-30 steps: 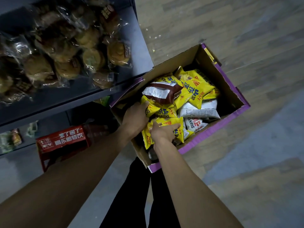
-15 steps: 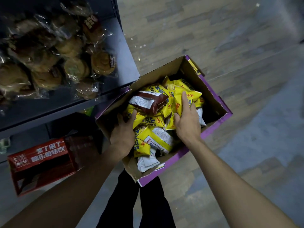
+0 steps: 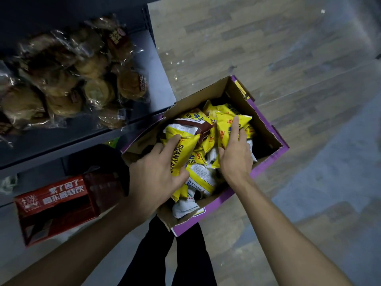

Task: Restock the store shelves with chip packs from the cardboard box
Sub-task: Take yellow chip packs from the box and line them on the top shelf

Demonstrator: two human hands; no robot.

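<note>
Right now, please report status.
Left hand gripping yellow pack. Right hand closing on another pack. Both inside box. Nothing blocking.

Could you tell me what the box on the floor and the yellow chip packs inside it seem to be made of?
Cardboard box: brown corrugated card, matte inside, with a purple printed outside.
Yellow chip packs: thin, glossy plastic film, probably; they crinkle and catch light under both hands.

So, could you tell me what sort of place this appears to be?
Most likely a small shop aisle: a dark shelf stocked with wrapped buns, a cardboard box of chip packs on the floor, and a red carton below.
</note>
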